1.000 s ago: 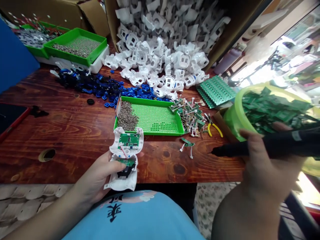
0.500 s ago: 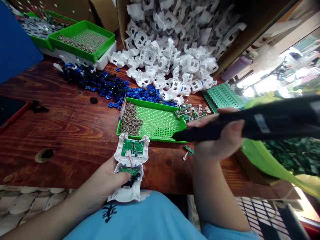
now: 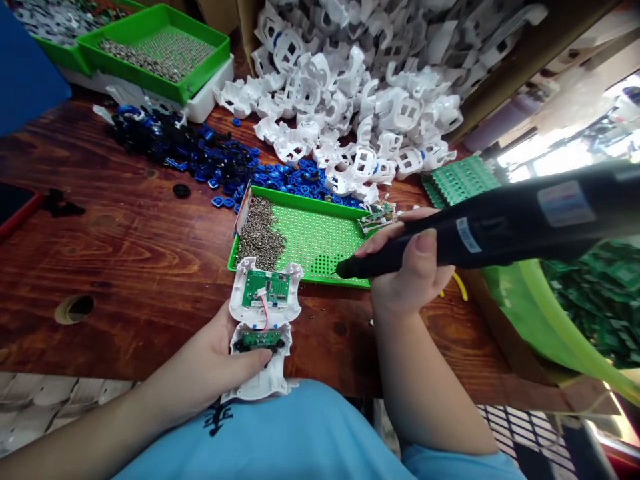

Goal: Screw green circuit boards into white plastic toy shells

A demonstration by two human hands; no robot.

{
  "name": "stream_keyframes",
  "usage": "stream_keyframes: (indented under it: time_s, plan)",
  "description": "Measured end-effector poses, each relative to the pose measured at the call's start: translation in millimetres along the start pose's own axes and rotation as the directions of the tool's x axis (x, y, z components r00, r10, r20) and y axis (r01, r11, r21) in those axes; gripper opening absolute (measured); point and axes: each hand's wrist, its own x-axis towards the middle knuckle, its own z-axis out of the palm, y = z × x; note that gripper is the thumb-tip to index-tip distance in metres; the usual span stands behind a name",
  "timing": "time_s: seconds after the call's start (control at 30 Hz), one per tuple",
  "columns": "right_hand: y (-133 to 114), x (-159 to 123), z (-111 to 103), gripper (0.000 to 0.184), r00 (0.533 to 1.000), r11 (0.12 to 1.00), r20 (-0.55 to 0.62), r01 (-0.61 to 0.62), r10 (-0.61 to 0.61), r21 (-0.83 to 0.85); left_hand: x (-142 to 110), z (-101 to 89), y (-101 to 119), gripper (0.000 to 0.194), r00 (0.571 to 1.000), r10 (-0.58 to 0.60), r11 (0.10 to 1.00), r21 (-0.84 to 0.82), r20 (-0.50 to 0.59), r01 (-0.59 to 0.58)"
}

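My left hand [image 3: 215, 363] grips a white plastic housing [image 3: 263, 320] at the table's near edge, thumb pressed on its lower part. Two green circuit boards joined by a red wire sit inside the housing. My right hand [image 3: 407, 270] is wrapped round a black electric screwdriver [image 3: 500, 223]. Its tip points left and rests over the near right corner of a green perforated tray [image 3: 310, 240]. A heap of small metal screws [image 3: 257, 233] lies at the tray's left end.
A big pile of white housings [image 3: 350, 87] spills from a cardboard box at the back. Blue and black small parts [image 3: 200, 160] lie left of it. More green trays [image 3: 150, 47] stand far left. A green tub of circuit boards [image 3: 590, 300] is at right.
My right hand has swung the screwdriver left from beside the green tub until its tip reached the tray. My left hand kept hold of the housing and turned it slightly.
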Motion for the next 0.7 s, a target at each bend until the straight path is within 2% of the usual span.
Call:
stream_keyframes:
  time_s: [0.2,0.47,0.57,0.7]
  plan:
    - [-2,-3,3,0.015,1.000,0.998,0.023,-0.021,0.020,0.061,2,-0.4,3,0.043,0.997,-0.006,0.998,0.060,0.082,0.001]
    - [-5,-1,3,0.012,0.998,0.999,-0.066,0.003,0.000,0.041,0,3.0,5,0.042,0.997,0.051,0.989,0.136,0.057,-0.059]
    - [-27,3,0,0.015,0.997,0.997,-0.072,0.014,-0.009,0.074,0,4.1,4,0.041,0.995,0.062,0.988,0.136,0.077,-0.072]
    - [-74,1,-1,0.024,0.995,0.998,0.098,-0.006,0.000,0.058,-1,8.3,1,0.049,0.993,0.077,0.985,0.149,0.089,-0.090]
